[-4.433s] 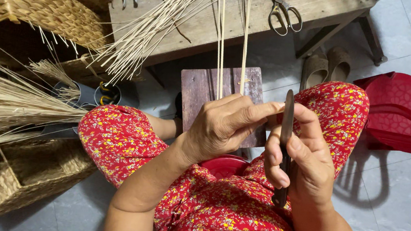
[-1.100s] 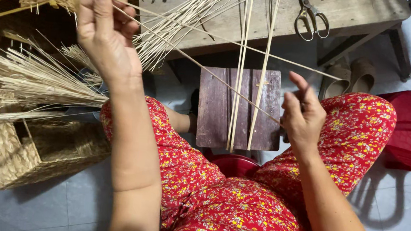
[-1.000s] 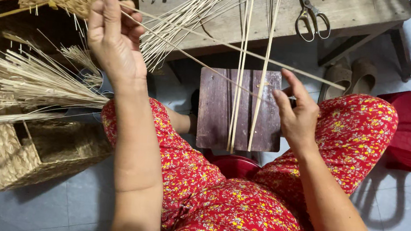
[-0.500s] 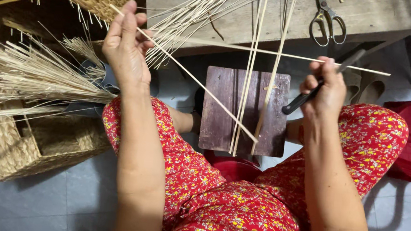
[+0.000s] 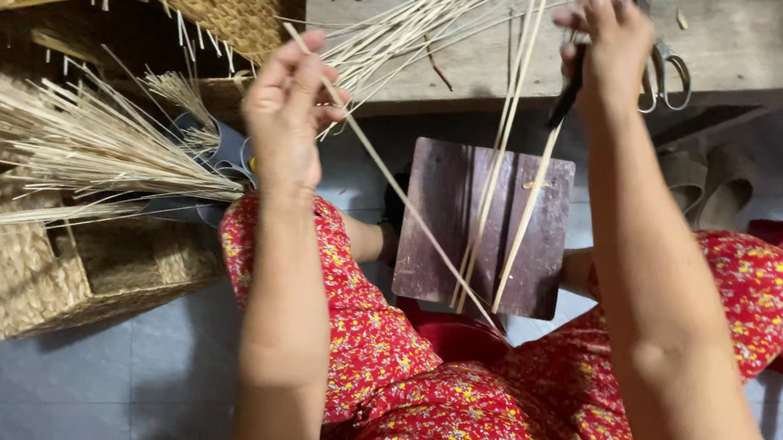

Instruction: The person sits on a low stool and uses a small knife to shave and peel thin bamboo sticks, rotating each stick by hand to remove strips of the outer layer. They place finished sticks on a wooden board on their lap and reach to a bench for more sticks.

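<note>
Cane strip (image 5: pixel 395 187) crosses wooden board (image 5: pixel 439 225), beside baskets (image 5: pixel 71 266).

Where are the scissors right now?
In the head view, the scissors lie at the top right on the wooden bench, just right of the raised right hand.

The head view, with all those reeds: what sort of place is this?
Probably a small home basket-weaving workshop: woven baskets and bundled reeds sit on a tiled floor, scissors lie on a worn wooden bench, and the left hand pinches a thin reed.
</note>
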